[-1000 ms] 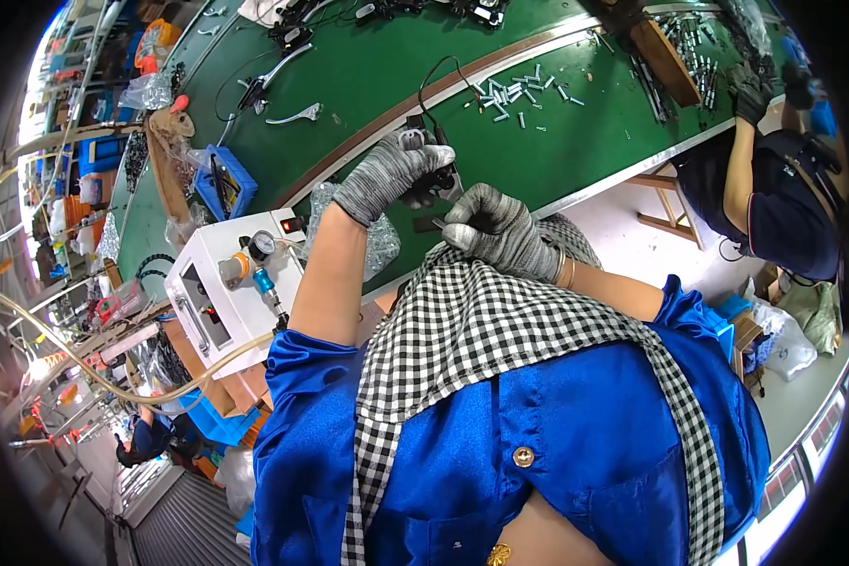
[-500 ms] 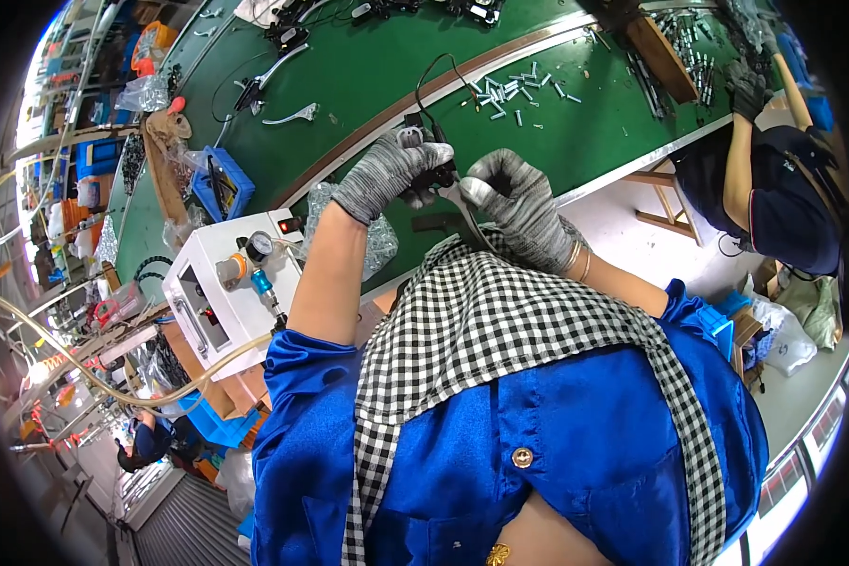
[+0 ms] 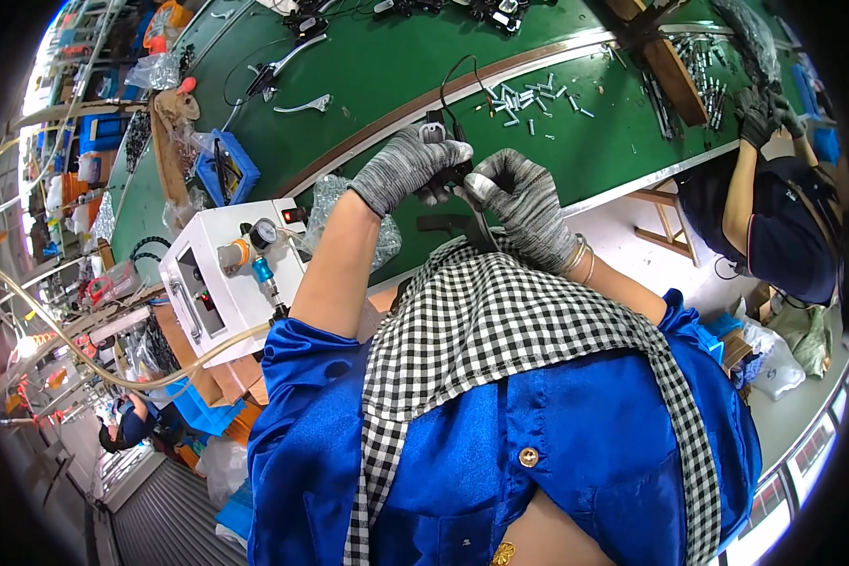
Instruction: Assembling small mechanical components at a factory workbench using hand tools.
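Both my hands wear grey knitted gloves and meet over the near edge of the green bench. In my left hand (image 3: 407, 170), closed around its clamp end, is a black brake lever (image 3: 478, 229) with a thin black cable (image 3: 450, 90) looping up from it. The lever's blade hangs down toward my checkered apron. My right hand (image 3: 528, 200) is closed, thumb and forefinger pinched against the lever beside the left fingertips. Whether a small part sits in that pinch is hidden. A loose silver lever blade (image 3: 304, 105) lies farther off on the bench.
Small silver pins (image 3: 528, 99) are scattered beyond my hands. A white box with a pressure gauge (image 3: 226, 274) stands left, near a blue bin (image 3: 226, 168). At the right, a co-worker's gloved hands (image 3: 759, 118) are beside a wooden strip (image 3: 676, 80) and metal parts.
My view has shifted slightly, so the bench and my hands sit a little farther right. Both hands keep their hold on the lever. The co-worker's hands have come closer together.
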